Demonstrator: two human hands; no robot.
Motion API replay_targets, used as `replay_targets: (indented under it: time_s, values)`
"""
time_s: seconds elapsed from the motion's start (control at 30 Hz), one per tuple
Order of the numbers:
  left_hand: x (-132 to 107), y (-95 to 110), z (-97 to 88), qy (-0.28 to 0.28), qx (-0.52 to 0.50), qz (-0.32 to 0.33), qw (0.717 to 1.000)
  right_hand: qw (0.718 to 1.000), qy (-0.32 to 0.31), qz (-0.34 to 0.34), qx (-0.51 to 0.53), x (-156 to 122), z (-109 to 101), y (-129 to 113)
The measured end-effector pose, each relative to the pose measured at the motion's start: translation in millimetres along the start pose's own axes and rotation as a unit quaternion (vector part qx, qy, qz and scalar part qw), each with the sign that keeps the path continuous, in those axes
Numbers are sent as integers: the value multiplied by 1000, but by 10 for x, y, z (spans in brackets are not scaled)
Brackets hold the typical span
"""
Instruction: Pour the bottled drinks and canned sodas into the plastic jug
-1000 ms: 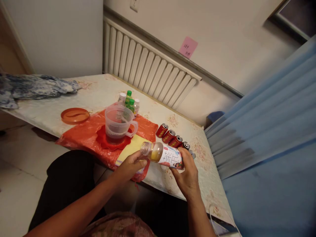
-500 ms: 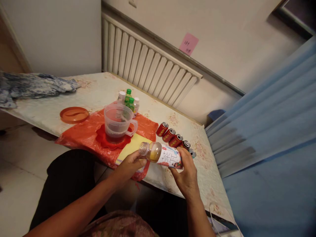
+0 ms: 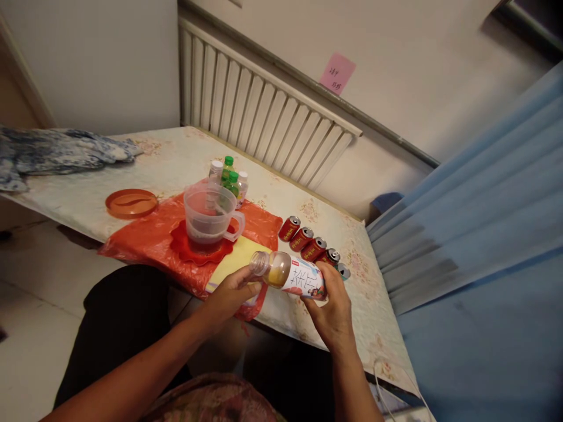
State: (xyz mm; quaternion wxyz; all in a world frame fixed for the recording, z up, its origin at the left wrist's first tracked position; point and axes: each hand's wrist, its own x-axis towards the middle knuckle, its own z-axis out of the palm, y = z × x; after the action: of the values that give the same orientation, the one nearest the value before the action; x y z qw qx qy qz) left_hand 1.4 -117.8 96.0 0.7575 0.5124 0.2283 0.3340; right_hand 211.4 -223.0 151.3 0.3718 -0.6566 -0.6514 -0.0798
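Note:
An uncapped clear plastic drink bottle with a white label and amber liquid lies almost sideways between my hands above the table's near edge. My right hand is wrapped round its base end. Near the neck, my left hand grips the bottle with thumb and fingers, which are partly hidden. Beyond my left hand stands a clear measuring jug with dark liquid at the bottom, on a red scalloped dish. A yellow sheet or cloth lies between jug and bottle.
Red cans stand in a slanting row at the right. Several bottles with white and green caps stand behind the jug. Under the dish spreads a red plastic bag. An orange lid and patterned cloth lie left.
The bottle has shifted very slightly to the right in my hands and stays tilted nearly sideways. Otherwise the scene looks the same, apart from a small camera movement.

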Motion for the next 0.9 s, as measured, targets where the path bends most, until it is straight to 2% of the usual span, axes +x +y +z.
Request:
replay_targets:
  time_s: [0.2,0.37,0.7,0.9]
  values:
    - [-8,5,15,13,13,-3,1000,1000,-2,7,0,-24,23,7]
    - [-12,26,25,-7,1,3,1000,1000,2,13,-8,-43,13,12]
    - [-28,20,16,20,10,-13,1000,1000,1,1,13,-49,43,-61]
    - [-29,42,21,7,19,0,1000,1000,4,6,4,-69,33,-28]
